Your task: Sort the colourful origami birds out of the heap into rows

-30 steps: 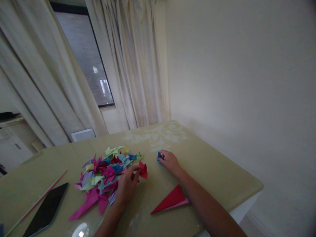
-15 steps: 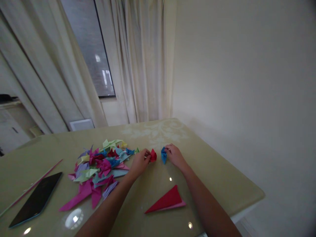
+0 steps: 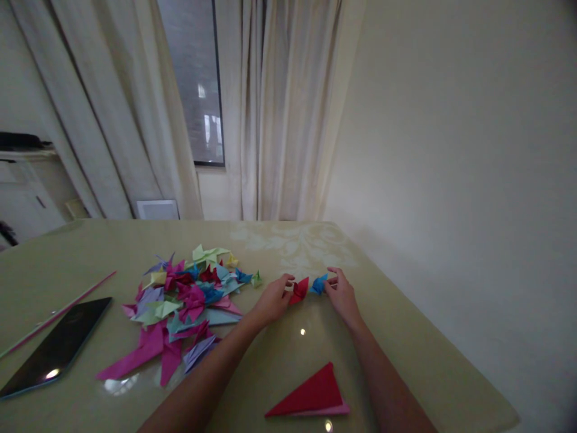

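Observation:
Between the fingers of my left hand (image 3: 276,299) is a small red origami piece (image 3: 300,291), its pointed end tilted up to the right. My right hand (image 3: 342,293) pinches a small blue origami piece (image 3: 319,284) close beside the red one, with a narrow gap between the two. Nearer to me, between my forearms, a red folded paper (image 3: 313,392) with a pink edge lies flat on the table. Left of my left hand spreads a heap of folded paper pieces (image 3: 192,302) in magenta, purple, green, blue and yellow.
A dark tablet (image 3: 58,346) lies on the pale glossy table (image 3: 406,337) at the left, beside a thin pink-green stick (image 3: 63,310). Curtains (image 3: 288,108) and a window stand behind the table, and a plain wall (image 3: 451,150) rises at the right.
The view has shifted and levelled. The red and blue pieces are tilted differently in my hands, the blue one turned from upright to more sideways. The heap and the folded red paper stay on the table.

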`<state>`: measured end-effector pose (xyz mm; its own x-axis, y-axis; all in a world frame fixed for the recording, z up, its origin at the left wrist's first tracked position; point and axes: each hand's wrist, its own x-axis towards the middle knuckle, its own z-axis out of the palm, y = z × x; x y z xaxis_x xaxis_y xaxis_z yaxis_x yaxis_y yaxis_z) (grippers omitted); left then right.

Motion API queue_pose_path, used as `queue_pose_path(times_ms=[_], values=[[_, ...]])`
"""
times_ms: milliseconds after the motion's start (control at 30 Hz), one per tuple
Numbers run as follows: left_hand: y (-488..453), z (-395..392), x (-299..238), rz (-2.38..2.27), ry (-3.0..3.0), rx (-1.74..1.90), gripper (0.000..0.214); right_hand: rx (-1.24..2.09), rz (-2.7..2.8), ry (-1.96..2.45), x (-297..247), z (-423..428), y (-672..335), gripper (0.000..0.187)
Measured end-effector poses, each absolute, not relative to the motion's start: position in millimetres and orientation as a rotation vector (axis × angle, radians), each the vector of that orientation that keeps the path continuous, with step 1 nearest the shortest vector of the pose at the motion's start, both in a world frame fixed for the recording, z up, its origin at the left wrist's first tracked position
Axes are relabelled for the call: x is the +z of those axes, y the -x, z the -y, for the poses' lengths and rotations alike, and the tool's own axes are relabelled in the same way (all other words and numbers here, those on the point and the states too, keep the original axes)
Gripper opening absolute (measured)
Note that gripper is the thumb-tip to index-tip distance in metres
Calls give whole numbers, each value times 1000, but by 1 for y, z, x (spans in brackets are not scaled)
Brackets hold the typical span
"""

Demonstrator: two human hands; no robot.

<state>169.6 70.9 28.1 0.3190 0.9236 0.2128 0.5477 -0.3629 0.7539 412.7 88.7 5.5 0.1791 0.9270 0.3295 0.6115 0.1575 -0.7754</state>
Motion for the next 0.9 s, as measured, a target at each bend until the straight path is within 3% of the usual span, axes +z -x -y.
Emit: queue_pose_path(times_ms=[100, 267, 433, 900], values=[[-158, -75, 41, -1349, -2101, 845, 45, 426, 1488, 1587, 5, -87, -416, 47], [-118, -89, 72, -1620, -2177, 745, 32, 383, 1495, 1648, 8, -86, -422, 23], [-93, -91, 70, -1894, -2151, 454, 17, 330, 1517, 1710, 11, -83, -425, 23], [-104, -80, 74, -1762, -2311, 223, 38, 130, 1645, 1847, 23, -67, -414, 13]])
